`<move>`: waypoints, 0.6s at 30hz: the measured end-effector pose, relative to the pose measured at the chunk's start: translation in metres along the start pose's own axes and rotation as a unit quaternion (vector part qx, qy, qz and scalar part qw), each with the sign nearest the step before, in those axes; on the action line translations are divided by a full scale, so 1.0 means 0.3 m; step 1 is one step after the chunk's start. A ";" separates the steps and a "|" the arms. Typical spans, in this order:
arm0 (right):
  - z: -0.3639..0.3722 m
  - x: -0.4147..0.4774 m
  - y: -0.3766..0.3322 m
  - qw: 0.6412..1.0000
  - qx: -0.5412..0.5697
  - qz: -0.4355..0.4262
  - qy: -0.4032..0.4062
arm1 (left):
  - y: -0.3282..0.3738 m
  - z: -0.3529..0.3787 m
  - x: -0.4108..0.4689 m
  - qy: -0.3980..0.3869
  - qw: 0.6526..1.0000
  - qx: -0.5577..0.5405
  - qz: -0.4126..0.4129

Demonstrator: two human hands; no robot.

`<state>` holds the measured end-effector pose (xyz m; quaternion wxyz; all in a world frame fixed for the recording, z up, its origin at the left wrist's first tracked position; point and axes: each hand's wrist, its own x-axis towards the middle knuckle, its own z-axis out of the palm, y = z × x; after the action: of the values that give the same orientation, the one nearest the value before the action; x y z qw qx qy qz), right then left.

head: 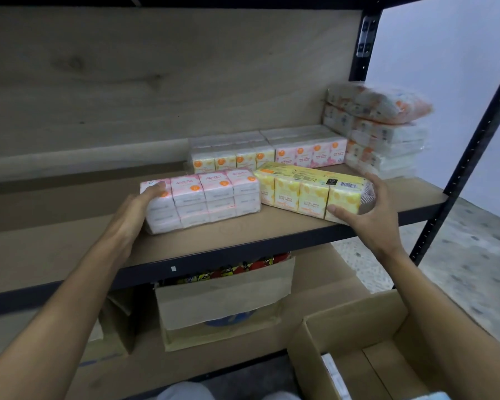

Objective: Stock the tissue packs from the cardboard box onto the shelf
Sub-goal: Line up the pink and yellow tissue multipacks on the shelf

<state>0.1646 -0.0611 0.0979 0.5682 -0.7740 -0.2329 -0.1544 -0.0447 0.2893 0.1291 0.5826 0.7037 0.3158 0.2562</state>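
A pink tissue pack (211, 197) lies on the wooden shelf (243, 232), and my left hand (140, 210) holds its left end with fingers laid over the top corner. To its right lies a yellow tissue pack (303, 189), tilted slightly. My right hand (367, 209) grips its right end, thumb on the front face and fingers round the back. Behind them stands a row of two more packs (269, 153), and a stack of packs (381, 131) fills the back right corner. The open cardboard box (387, 327) is at the bottom right, with a pack (334, 373) partly visible inside.
Black metal uprights (471, 157) frame the shelf's right side. On the lower shelf sits another cardboard box (223, 301) with colourful goods in it. The left half of the wooden shelf is bare board. A speckled floor (459, 255) lies to the right.
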 end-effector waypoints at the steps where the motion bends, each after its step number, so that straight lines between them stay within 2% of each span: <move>1: -0.001 -0.002 -0.005 1.000 0.005 0.012 -0.007 | 0.003 0.002 0.001 -0.002 1.000 0.003 0.001; 7: -0.018 0.031 -0.017 0.992 0.009 0.104 -0.067 | 0.000 0.005 -0.003 0.039 0.998 -0.054 0.004; 10: -0.026 0.060 -0.031 0.982 0.047 0.152 -0.097 | 0.007 0.018 -0.015 0.059 0.994 -0.095 0.013; 15: -0.019 0.121 -0.038 0.969 -0.040 0.229 -0.083 | 0.036 0.035 -0.041 0.070 0.989 -0.127 0.038; 18: -0.009 0.134 -0.064 0.970 -0.013 0.230 -0.082 | 0.042 0.028 -0.042 0.067 0.989 -0.127 0.036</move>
<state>0.1882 -0.0514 0.1344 0.5573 -0.8240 -0.0929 0.0416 -0.0452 0.2729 0.1401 0.6353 0.6160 0.2930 0.3620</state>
